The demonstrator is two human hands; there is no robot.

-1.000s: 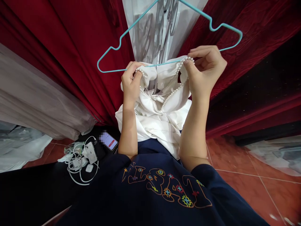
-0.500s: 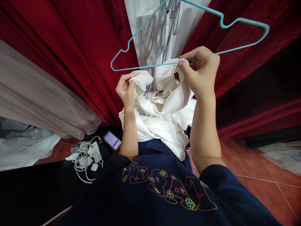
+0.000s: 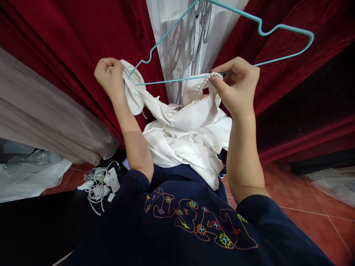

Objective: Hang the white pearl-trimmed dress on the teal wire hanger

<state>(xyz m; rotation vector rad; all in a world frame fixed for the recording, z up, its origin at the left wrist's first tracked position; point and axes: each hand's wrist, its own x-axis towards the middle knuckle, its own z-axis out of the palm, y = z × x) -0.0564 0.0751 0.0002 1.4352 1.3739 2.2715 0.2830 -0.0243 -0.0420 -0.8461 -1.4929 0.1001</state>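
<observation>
1. Closest to the camera, bottom of the frame: the person's navy sweatshirt point(image 3: 194, 218) with colourful stitched lettering. Lower left, a tangle of white chargers and cables point(image 3: 98, 184) sits on the floor, with a phone mostly tucked behind the left forearm.

2. Middle of the frame: the white garment point(image 3: 188, 136) hangs bunched between both arms, its pearl-trimmed neckline point(image 3: 183, 107) stretched roughly level from hand to hand.

3. Left hand point(image 3: 109, 75), upper left of centre: closed into a fist around the garment's strap end, right beside the left tip of the teal wire hanger point(image 3: 177, 79).

4. Right hand point(image 3: 235, 85), upper right of centre: thumb and forefinger pinching the other pearl strap right at the hanger's lower bar.

5. My take on doing this bit well: keep the neckline taut so the pearl strap stays open as a loop, slide it over the hanger's end and seat it in the shoulder notch, and go easy, since beads can snag on thin wire.

6. Behind it all: red velvet curtains point(image 3: 83, 44) and something in clear plastic point(image 3: 191, 37) up top.

7. Hard to tell: the hanger's hook is cut off by the top edge, the left fist hides how the strap is actually held, and I can't tell whether either strap is over the wire yet.
</observation>
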